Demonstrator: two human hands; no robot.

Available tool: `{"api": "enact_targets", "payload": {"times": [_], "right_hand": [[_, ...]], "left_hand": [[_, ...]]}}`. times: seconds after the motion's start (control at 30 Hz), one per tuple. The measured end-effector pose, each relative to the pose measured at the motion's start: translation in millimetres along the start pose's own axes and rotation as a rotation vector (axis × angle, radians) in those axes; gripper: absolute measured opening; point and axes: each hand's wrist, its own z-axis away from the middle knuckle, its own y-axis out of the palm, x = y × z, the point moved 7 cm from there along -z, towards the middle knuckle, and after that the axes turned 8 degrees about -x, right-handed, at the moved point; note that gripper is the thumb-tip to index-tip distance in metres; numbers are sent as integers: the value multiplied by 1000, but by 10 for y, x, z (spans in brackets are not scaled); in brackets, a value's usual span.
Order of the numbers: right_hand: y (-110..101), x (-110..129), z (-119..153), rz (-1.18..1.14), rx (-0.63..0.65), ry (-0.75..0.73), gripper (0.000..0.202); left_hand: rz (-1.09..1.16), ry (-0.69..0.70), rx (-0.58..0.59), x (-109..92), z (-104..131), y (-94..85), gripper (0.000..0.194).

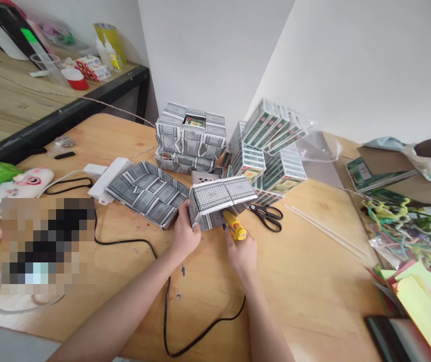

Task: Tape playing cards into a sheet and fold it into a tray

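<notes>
A patterned grey-and-white card box is tilted up over the table, its left end gripped by my left hand. My right hand is wrapped round a yellow glue gun, whose front part is hidden under the box. Just left of my left hand lies an open tray of the same patterned card. Black-handled scissors rest to the right of the glue gun. Behind, a patterned block stands on a second one.
Stacked card packs stand behind the scissors. White sticks lie to the right. A black cable loops below my hands. A white power strip sits left; pipe cleaners and coloured paper are far right.
</notes>
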Motion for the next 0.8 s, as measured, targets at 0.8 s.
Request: {"api": "enact_targets", "payload": {"times": [0.8], "right_hand": [[-94,-72,81,-61,47,108,27]], "left_hand": [[-44,6,45,-112,14,80,66]]}}
